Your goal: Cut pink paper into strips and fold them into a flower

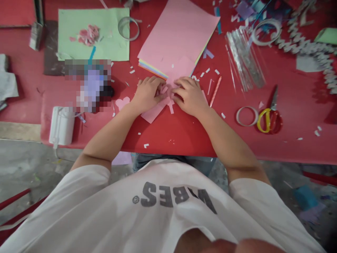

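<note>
Both hands meet over small pink paper pieces near the table's front middle. My left hand [149,93] is closed, its fingertips pinching a folded pink paper piece [165,89]. From the other side, my right hand [191,96] curls its fingers onto the same pink paper. Exactly where the fingertips grip is partly hidden. Under the hands lies a flat pink paper piece [152,114], and a pink heart-like cutout [122,103] rests beside my left wrist. Just beyond the fingers is a stack of coloured paper [179,35] with a pink sheet on top.
Scissors [271,116] and a tape roll [247,116] lie at right, near clear plastic strips [244,59]. A green sheet [113,45] bears pink scraps [89,34] and another tape roll [129,28]. A white device [62,125] stands by the left front edge. A striped stick [216,91] lies near my right hand.
</note>
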A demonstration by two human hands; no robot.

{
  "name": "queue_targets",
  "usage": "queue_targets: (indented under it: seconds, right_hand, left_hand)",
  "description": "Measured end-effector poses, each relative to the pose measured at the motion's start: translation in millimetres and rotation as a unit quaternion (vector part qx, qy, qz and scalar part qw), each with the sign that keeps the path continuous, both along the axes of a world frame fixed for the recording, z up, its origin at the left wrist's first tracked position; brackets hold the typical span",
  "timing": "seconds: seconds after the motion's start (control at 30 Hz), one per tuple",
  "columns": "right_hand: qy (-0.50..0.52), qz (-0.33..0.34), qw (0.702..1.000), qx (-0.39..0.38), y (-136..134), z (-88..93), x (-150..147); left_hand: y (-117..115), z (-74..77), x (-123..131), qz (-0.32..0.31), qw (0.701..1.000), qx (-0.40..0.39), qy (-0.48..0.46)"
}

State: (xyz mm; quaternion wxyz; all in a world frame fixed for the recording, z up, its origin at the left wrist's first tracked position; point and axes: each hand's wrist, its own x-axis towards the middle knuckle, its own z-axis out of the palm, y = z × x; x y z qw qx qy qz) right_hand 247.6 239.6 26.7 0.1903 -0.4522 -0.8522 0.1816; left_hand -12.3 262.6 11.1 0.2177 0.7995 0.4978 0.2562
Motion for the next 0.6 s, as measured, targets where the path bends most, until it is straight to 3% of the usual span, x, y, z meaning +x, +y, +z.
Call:
queue_targets:
  seconds: [0.23, 0.47, 0.6]
  right_hand:
    - [0.005, 0.017, 1.0, -0.007, -3.3, 2.5, -3.7]
    - [0.048, -0.024, 0.999, 0.007, -7.7, 4.0, -2.3]
    - [0.144, -0.059, 0.988, -0.02, -18.9, 4.9, -6.6]
  left_hand:
    - [0.3, -0.3, 1.1, -0.006, 1.0, 0.005, -0.019]
    - [-0.1, 7.6, 3.0, 0.033, 0.975, -0.087, -0.202]
    - [-3.6, 7.1, 6.6, 0.067, 0.966, -0.104, -0.227]
